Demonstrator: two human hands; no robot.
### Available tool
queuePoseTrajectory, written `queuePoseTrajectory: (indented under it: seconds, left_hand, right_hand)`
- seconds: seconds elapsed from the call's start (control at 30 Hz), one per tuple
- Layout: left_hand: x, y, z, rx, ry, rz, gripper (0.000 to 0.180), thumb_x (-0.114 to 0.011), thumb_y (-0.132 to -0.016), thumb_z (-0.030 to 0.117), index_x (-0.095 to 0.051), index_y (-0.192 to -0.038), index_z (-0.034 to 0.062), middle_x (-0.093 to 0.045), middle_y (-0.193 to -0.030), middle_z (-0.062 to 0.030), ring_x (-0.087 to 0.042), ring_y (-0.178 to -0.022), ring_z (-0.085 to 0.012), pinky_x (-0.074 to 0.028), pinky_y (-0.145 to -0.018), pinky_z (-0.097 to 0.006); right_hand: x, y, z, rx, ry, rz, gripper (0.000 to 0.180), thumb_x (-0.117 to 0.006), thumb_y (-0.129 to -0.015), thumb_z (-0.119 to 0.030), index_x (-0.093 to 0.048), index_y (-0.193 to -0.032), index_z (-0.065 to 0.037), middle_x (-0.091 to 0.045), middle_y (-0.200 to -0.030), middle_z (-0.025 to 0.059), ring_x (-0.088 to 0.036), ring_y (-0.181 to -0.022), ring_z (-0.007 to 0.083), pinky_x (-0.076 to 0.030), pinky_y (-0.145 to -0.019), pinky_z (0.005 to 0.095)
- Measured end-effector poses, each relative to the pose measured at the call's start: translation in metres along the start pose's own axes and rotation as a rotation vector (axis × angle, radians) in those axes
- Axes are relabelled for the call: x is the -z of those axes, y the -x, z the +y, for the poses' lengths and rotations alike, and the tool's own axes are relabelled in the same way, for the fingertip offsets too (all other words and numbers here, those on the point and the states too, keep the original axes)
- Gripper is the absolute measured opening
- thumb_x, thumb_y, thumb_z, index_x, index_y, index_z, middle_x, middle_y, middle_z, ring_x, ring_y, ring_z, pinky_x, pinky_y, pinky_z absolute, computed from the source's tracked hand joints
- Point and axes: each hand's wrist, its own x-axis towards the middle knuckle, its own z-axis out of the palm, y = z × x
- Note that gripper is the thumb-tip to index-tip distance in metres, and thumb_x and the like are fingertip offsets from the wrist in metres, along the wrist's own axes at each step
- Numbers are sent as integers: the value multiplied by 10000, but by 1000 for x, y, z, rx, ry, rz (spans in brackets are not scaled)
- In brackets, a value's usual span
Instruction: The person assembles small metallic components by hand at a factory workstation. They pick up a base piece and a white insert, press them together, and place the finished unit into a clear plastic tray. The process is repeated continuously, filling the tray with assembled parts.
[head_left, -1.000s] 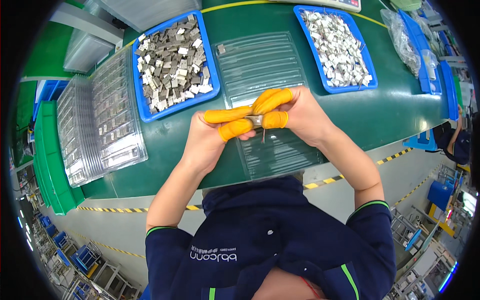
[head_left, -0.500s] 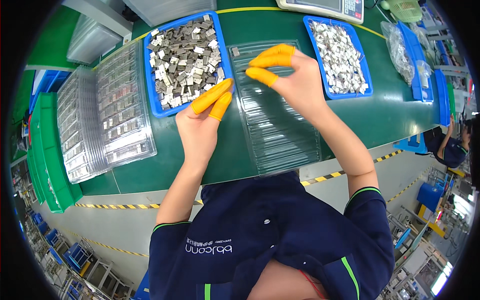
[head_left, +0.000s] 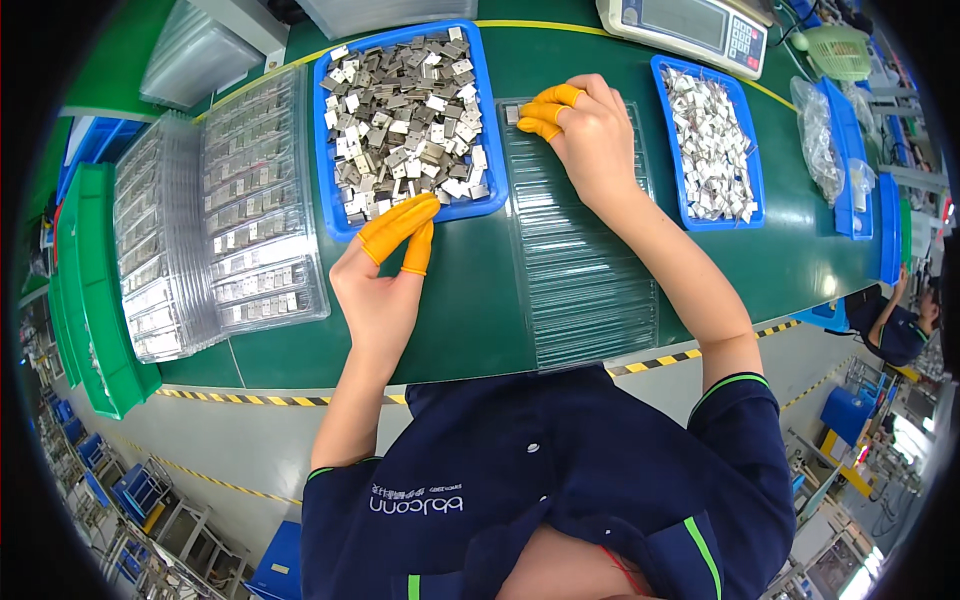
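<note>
My right hand (head_left: 598,140), with orange finger cots, reaches to the far left corner of a clear ribbed tray (head_left: 585,290). Its fingertips pinch a small grey metal part (head_left: 512,113) down against that corner. My left hand (head_left: 383,285), also in orange cots, rests at the near rim of a blue tray (head_left: 328,190) heaped with several grey metal parts (head_left: 405,120). Its thumb and forefinger point at the rim and hold nothing. The rest of the ribbed tray looks bare.
A second blue tray (head_left: 747,160) of pale parts lies to the right, with plastic bags (head_left: 822,130) beyond it. Stacked clear trays of parts (head_left: 250,220) and green bins (head_left: 95,300) stand at the left. A weighing scale (head_left: 690,25) sits at the back. Another person (head_left: 900,325) sits at the far right.
My hands have parted from the middle. The right hand carried the part out to the ribbed tray's far corner. The left hand moved back to the near rim of the parts tray.
</note>
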Motion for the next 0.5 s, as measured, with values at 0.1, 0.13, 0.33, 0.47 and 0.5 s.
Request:
queuePoseTrajectory:
  seconds: [0.1, 0.13, 0.33, 0.47, 0.5]
  left_hand:
    - [0, -13, 4, -135, -118, 30, 256, -674, -729, -42, -699, -966, 53, -676, -1013, -87, -629, -951, -222, -474, -856, -308]
    - [1, -20, 5, -169, -158, 49, 255, -681, -726, -32, -699, -964, 57, -674, -1014, -88, -627, -942, -231, -474, -852, -314]
    - [-5, -59, -7, -286, -468, 67, 262, -733, -687, 109, -702, -943, 66, -632, -940, -105, -547, -909, -274, -454, -807, -360]
    - [-15, -69, -1, -323, -701, 9, 265, -741, -690, 144, -705, -941, 67, -614, -946, -115, -532, -884, -292, -445, -810, -381]
    - [-16, -70, -2, -307, -703, -19, 260, -739, -690, 143, -705, -936, 66, -615, -948, -116, -533, -887, -293, -446, -810, -379]
  right_hand:
    - [8, -1, 3, -49, -187, 44, 155, -709, -695, -161, -710, -837, -97, -654, -934, 22, -537, -975, 236, -431, -836, 352]
    - [15, 0, 9, -65, -152, 83, 170, -708, -707, -164, -707, -865, -101, -655, -951, 23, -537, -982, 245, -429, -845, 361]
    - [68, 38, 73, -443, 124, 64, 253, -648, -787, -100, -645, -1034, -42, -628, -1007, 160, -562, -937, 327, -451, -828, 396]
    - [69, 75, 117, -663, 167, -145, 273, -673, -767, -122, -638, -1013, -9, -628, -935, 185, -593, -869, 336, -477, -760, 403]
    - [69, 79, 124, -673, 172, -172, 266, -677, -761, -124, -645, -1001, -12, -630, -914, 181, -599, -847, 332, -481, -746, 401]
